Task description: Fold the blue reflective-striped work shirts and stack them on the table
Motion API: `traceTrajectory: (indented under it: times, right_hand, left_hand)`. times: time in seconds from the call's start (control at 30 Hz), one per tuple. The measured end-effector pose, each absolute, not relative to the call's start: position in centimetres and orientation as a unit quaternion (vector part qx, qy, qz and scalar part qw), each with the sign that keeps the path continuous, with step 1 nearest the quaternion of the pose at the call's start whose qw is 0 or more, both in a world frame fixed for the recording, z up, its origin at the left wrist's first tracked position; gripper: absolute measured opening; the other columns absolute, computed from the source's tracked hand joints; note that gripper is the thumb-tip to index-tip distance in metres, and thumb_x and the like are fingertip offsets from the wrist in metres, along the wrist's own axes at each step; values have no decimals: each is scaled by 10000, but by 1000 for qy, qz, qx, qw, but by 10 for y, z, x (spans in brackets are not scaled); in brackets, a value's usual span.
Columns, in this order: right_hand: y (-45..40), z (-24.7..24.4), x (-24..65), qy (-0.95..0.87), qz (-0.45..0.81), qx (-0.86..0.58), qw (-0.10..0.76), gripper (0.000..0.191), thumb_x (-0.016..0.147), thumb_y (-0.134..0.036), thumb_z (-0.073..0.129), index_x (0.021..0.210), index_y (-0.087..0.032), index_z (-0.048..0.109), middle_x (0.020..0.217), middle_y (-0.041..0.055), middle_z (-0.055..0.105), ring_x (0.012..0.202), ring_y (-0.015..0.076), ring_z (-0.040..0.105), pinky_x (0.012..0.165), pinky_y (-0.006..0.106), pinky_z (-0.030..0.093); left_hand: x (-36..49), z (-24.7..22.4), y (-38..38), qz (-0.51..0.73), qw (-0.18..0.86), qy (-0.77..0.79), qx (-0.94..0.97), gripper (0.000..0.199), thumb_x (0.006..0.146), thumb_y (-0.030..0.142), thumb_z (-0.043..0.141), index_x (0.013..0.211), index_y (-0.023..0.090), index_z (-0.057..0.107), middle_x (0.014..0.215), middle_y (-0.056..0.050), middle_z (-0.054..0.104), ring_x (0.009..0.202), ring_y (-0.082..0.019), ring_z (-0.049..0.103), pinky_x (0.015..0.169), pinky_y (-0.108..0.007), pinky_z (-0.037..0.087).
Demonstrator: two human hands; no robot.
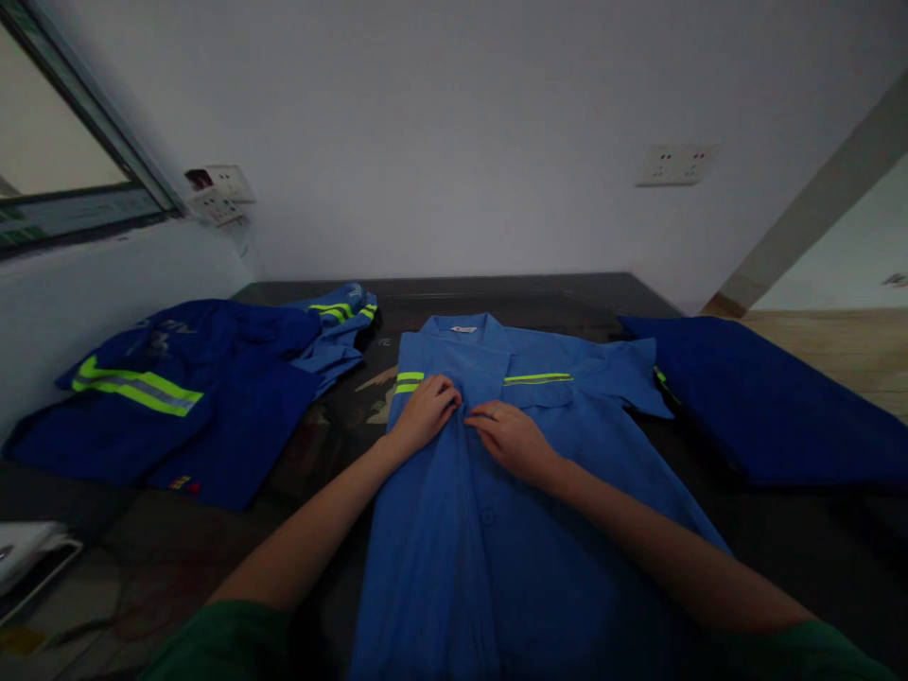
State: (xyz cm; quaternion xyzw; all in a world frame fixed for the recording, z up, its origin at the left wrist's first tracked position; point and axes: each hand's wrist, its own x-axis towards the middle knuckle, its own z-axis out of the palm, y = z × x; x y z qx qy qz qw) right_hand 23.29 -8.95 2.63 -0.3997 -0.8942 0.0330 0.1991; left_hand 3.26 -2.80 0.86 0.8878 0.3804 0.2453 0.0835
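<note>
A light blue work shirt point(546, 511) with yellow-green reflective strips lies front up on the dark table, collar toward the wall. My left hand point(427, 413) rests on the chest with its fingers pinched on the front edge of the shirt. Just to its right, my right hand point(516, 440) is closed too, thumb and fingertips at the same front edge. Whatever small part lies between the fingertips is hidden. Below the hands a button point(488, 517) shows on the front. The shirt's right-side sleeve point(630, 369) is spread outward.
Dark blue garments point(241, 378) with a reflective band lie heaped at the left, a lighter blue garment point(330, 350) behind them. A folded dark blue cloth item point(787, 407) lies at the right. The wall behind carries sockets point(677, 165). A white device point(32, 558) sits lower left.
</note>
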Motion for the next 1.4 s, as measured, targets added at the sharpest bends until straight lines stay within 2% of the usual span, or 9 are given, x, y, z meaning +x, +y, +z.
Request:
traceTrajectory:
  times: [0.17, 0.3, 0.53, 0.6, 0.7, 0.8, 1.0, 1.13, 1.4]
  right_hand:
    - [-89, 21, 229, -923, 27, -347, 164, 305, 915, -243, 540, 1194, -171, 640, 1269, 112, 614, 1187, 231, 553, 1069, 458, 380]
    - [-87, 17, 232, -928, 19, -345, 138, 300, 927, -259, 525, 1184, -165, 647, 1310, 111, 587, 1221, 241, 533, 1082, 486, 364]
    - [-90, 9, 232, -919, 30, -365, 144, 326, 934, -269, 515, 1230, -177, 617, 1291, 107, 603, 1236, 228, 523, 1072, 472, 381]
    - [-92, 7, 231, -914, 37, -374, 151, 331, 932, -264, 517, 1239, -178, 609, 1296, 105, 600, 1244, 222, 516, 1074, 463, 382]
    - [-93, 11, 227, -908, 44, -386, 154, 288, 927, -257, 526, 1178, -176, 642, 1264, 101, 621, 1215, 228, 537, 1080, 487, 368]
    - [-95, 20, 217, -896, 30, -408, 172, 243, 924, -245, 527, 1107, -179, 674, 1220, 105, 640, 1197, 240, 546, 1096, 515, 335]
    - [-92, 11, 207, -893, 28, -419, 160, 452, 933, -295, 509, 1344, -108, 505, 1427, 169, 456, 1331, 256, 415, 1104, 494, 339]
    - [-84, -2, 212, -895, 48, -415, 156, 452, 963, -306, 442, 1368, -108, 477, 1454, 144, 425, 1355, 237, 383, 1125, 486, 306]
    - [-60, 1, 215, -907, 59, -390, 146, 445, 969, -305, 418, 1363, -106, 478, 1462, 137, 417, 1358, 222, 378, 1136, 461, 283]
  left_hand:
    - [37, 11, -41, 238, 118, 426, 865, 155, 859, 106, 467, 923, 185, 585, 942, -61, 593, 926, -208, 553, 861, -354, 466]
    - [37, 7, -50, 242, 108, 437, 859, 191, 875, 168, 476, 1034, 176, 581, 1090, -97, 582, 1053, -230, 542, 932, -373, 456]
    - [33, -14, -49, 177, 72, 483, 855, 523, 918, 312, 445, 1428, 228, 365, 1522, -118, 319, 1420, -283, 241, 1142, -522, 182]
    - [30, -13, -41, 146, 91, 488, 856, 529, 918, 337, 442, 1436, 253, 368, 1533, -108, 305, 1422, -295, 236, 1128, -539, 198]
    - [28, -2, -16, 119, 117, 506, 846, 447, 904, 292, 444, 1343, 238, 509, 1452, -112, 440, 1350, -295, 377, 1093, -503, 294]
    - [27, 12, 20, 159, 68, 565, 807, 403, 899, 242, 419, 1262, 185, 583, 1388, -130, 506, 1308, -276, 430, 1094, -454, 312]
    - [25, 1, 71, 104, 57, 675, 728, 549, 940, 345, 329, 1455, 156, 356, 1539, -156, 269, 1432, -313, 199, 1138, -517, 192]
    - [21, -12, 83, 79, 65, 688, 718, 580, 949, 412, 246, 1496, 220, 268, 1572, -94, 194, 1449, -288, 144, 1155, -514, 147]
    - [15, -8, 106, 46, 67, 692, 718, 598, 945, 416, 237, 1505, 205, 235, 1578, -101, 153, 1450, -290, 132, 1150, -520, 145]
